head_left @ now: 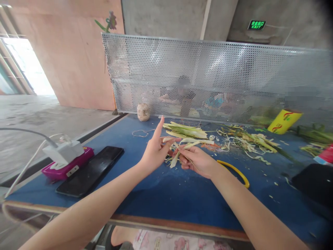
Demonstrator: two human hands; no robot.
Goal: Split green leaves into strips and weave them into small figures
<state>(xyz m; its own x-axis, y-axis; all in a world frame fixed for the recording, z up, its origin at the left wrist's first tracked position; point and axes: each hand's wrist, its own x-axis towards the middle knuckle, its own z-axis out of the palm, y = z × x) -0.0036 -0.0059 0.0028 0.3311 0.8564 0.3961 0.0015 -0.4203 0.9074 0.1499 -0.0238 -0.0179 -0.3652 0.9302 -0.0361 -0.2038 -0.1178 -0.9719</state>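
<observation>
My left hand [154, 151] is over the middle of the table, its index finger stretched up and away. Its thumb and other fingers close on pale leaf strips [173, 161] that look like corn husk. From the other side, my right hand [195, 159] pinches the same strips, and the two hands nearly touch. Some strip ends hang below the fingers, while a longer one sticks out to the right above my right hand. The fingertips partly hide where the strips meet. Just beyond lies a pile of pale green husk leaves [186, 130].
Husk scraps [249, 140] and a yellow roll [284, 121] lie right. A curved yellow object [235, 172] is beside my right forearm. A phone [90, 172] and purple power strip [67, 166] lie left. A perforated metal screen [156, 76] borders the blue table [166, 201]; a person sits behind.
</observation>
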